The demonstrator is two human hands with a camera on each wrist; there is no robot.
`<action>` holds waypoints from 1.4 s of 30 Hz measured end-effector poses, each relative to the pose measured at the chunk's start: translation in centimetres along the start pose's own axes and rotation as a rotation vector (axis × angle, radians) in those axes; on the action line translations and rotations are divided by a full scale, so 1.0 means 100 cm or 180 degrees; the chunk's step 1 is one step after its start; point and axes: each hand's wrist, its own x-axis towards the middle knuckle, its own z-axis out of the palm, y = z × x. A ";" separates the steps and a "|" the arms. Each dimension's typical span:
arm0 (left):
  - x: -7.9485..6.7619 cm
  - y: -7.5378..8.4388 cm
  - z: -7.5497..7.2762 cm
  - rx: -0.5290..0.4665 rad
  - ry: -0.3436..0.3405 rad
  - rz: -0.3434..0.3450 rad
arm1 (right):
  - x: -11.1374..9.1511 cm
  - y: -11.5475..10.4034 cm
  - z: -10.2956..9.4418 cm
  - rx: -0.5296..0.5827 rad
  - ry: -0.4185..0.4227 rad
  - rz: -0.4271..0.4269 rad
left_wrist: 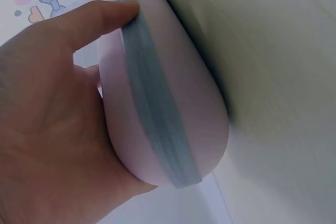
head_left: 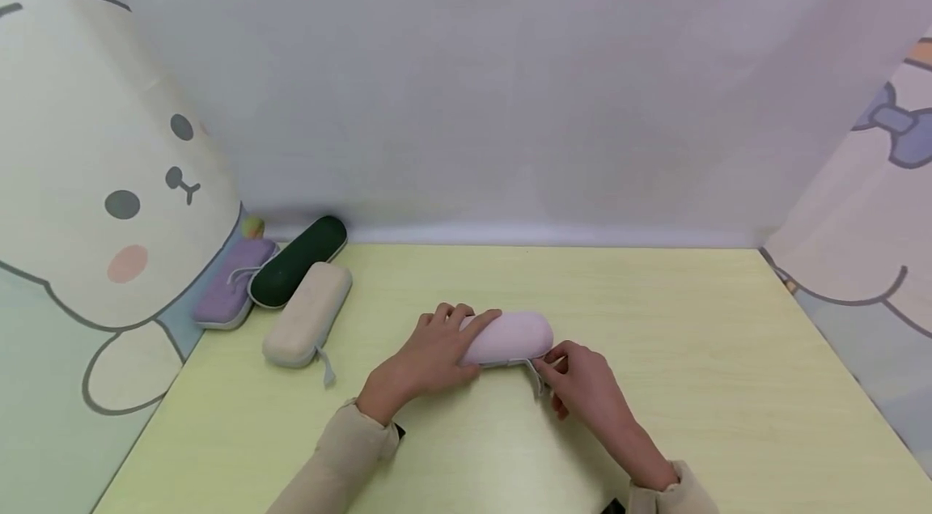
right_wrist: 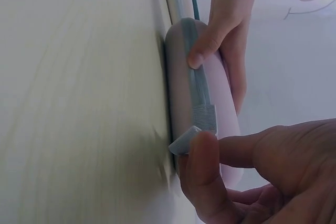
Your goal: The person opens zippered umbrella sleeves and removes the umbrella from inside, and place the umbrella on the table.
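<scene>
A pale pink zippered case (head_left: pixel 512 336) with rounded ends lies on the table, a grey zip (left_wrist: pixel 157 103) running along its near side. My left hand (head_left: pixel 437 352) holds the case's left part from above, thumb on the zip and the other fingers over the far side. At the right end, my right hand (head_left: pixel 586 380) pinches the grey ribbon zip pull (right_wrist: pixel 197 129) between thumb and forefinger. The zip looks closed along the stretch that shows in the left wrist view.
At the back left of the pale wooden table (head_left: pixel 699 336) lie three more cases: a purple one (head_left: pixel 235 281), a dark green one (head_left: pixel 298 261) and a cream one (head_left: pixel 309 316) with a grey pull. A curtain (head_left: pixel 510 93) hangs behind.
</scene>
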 end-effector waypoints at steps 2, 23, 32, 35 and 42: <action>0.000 0.000 0.000 -0.0007 0.0007 0.0008 | 0.000 0.000 0.001 0.0025 -0.0012 0.0003; 0.001 0.000 -0.004 -0.0019 0.0003 0.0031 | 0.002 -0.001 0.009 0.0564 -0.0420 -0.0019; 0.001 -0.002 -0.004 -0.0063 -0.0067 0.0002 | 0.001 0.000 0.013 0.0633 -0.0473 -0.0040; 0.002 -0.004 -0.002 -0.0057 -0.0088 0.0000 | 0.001 0.001 0.015 0.0674 -0.0486 -0.0042; 0.002 -0.005 -0.002 -0.0071 -0.0001 0.0076 | 0.001 0.003 0.016 0.0758 -0.0430 -0.0049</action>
